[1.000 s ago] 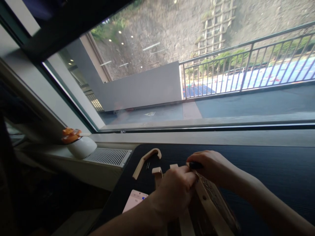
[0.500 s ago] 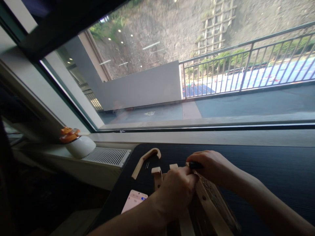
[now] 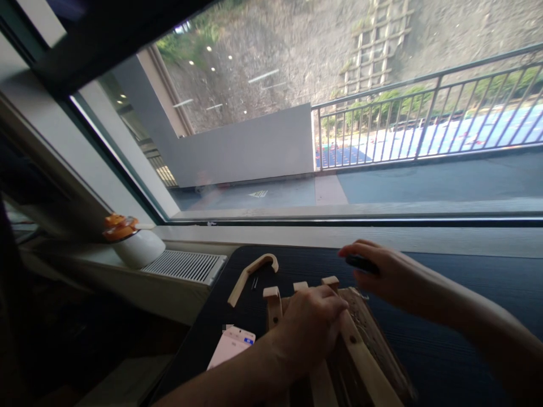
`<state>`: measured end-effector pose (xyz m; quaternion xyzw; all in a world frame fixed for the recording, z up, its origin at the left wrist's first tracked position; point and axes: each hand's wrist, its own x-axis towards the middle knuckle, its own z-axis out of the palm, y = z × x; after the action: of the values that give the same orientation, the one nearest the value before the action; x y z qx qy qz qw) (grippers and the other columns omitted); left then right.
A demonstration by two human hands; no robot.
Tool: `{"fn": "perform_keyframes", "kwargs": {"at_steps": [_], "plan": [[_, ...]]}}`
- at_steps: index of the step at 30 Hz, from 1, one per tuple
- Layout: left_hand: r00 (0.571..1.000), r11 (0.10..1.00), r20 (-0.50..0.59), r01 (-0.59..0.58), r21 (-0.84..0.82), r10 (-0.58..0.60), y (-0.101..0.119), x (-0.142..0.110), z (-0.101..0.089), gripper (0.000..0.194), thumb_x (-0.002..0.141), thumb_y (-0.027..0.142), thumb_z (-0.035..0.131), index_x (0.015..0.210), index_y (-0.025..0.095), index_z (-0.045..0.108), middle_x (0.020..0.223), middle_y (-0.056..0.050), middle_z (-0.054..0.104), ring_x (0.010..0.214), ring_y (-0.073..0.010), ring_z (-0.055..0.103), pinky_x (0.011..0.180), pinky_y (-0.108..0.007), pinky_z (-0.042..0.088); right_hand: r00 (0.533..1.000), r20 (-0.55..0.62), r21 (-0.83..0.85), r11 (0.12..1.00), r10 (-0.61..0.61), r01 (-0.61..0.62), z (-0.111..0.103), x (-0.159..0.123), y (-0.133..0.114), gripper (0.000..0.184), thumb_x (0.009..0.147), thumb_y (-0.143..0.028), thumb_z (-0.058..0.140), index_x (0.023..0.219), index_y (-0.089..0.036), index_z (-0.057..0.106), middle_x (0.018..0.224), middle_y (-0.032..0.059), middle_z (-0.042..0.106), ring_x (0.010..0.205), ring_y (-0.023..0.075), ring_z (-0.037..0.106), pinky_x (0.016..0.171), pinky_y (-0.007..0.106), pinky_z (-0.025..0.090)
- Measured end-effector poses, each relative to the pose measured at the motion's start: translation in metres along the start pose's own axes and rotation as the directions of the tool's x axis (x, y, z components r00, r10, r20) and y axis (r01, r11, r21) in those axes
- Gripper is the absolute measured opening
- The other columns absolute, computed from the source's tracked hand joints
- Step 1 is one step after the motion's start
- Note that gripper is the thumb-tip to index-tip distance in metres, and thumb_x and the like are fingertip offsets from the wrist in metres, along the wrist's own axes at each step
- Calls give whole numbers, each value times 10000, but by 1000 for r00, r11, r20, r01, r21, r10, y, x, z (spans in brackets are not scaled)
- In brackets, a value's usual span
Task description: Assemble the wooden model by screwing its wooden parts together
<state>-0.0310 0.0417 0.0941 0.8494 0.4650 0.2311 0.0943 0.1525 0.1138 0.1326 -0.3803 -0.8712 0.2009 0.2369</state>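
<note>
My left hand is closed around a light wooden strip with a hooked end and a dark hole in its side. Two similar hook-ended strips stand beside it, the leftmost strip farther from the fingers. Behind the gripped strip lies a brown wooden piece with a rough or shiny surface. Off to the upper right, my right hand is raised above the table, wrapped round a short black tool. Its working tip cannot be made out.
A loose hooked wooden piece lies on the dark table, with small metal pins next to it. A phone rests near the left edge. Beyond the table are a window sill, a vent grille and a white object with an orange figure.
My right hand has lifted away from the strip's hooked end, up and to the right, with the black tool still in it. My left hand keeps its hold on the strip.
</note>
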Motion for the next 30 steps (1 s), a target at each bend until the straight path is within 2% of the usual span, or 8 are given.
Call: {"fn": "perform_keyframes", "kwargs": {"at_steps": [2, 4, 8, 12, 16, 21, 30], "plan": [[1000, 999, -23, -1, -39, 0, -1, -1, 1, 164, 859, 126, 528, 900, 176, 679, 936, -47, 693, 858, -172, 657, 789, -258, 517, 1000, -30, 84, 996, 0, 3, -16, -7, -1, 258, 852, -309, 466, 1035, -208, 617, 937, 43, 671, 776, 173, 621, 671, 265, 476], [1000, 998, -20, -9, -66, 8, -2, -2, 2, 173, 862, 123, 522, 899, 179, 682, 936, -44, 698, 873, -170, 654, 801, -251, 508, 998, -31, 170, 984, 53, -48, -28, -13, -4, 301, 891, -418, 440, 1032, -217, 614, 896, 32, 675, 758, 177, 617, 654, 263, 485], [1000, 994, -11, 14, -105, -15, 1, 0, 0, 185, 876, 136, 514, 962, 185, 670, 956, -38, 706, 900, -170, 658, 833, -252, 497, 996, -56, 207, 976, 75, -62, -39, -21, -15, 350, 857, -527, 494, 953, -222, 637, 843, 30, 675, 757, 187, 606, 654, 264, 491], [996, 990, -10, 87, -113, -88, 5, 1, -2, 224, 873, 141, 509, 1049, 200, 633, 954, -32, 708, 867, -170, 667, 781, -246, 509, 997, -56, 240, 970, 57, -41, -37, -22, -20, 341, 810, -537, 562, 892, -216, 644, 709, 12, 649, 623, 159, 576, 553, 244, 469], [993, 988, -3, 121, -101, -122, 6, 1, -2, 287, 852, 125, 526, 1108, 229, 605, 911, -8, 708, 776, -157, 662, 718, -242, 515, 998, -3, 271, 961, 63, -60, -32, -19, -23, 300, 801, -508, 590, 892, -228, 643, 781, 25, 678, 672, 176, 623, 616, 261, 504], [991, 988, -32, 124, -97, -127, 5, 0, 0, 270, 846, 145, 539, 1093, 228, 609, 870, -9, 705, 742, -163, 661, 711, -257, 525, 994, 93, 310, 946, 65, -91, -25, -16, -26, 248, 814, -462, 593, 882, -230, 649, 813, 32, 704, 730, 199, 663, 655, 269, 529], [992, 988, -14, 122, -91, -124, 7, 1, -4, 231, 845, 141, 532, 1046, 217, 617, 828, -5, 701, 710, -156, 659, 693, -241, 521, 991, 123, 283, 955, 51, -85, -19, -17, -20, 224, 833, -443, 587, 910, -240, 644, 845, 7, 713, 770, 188, 676, 685, 257, 529]]}}
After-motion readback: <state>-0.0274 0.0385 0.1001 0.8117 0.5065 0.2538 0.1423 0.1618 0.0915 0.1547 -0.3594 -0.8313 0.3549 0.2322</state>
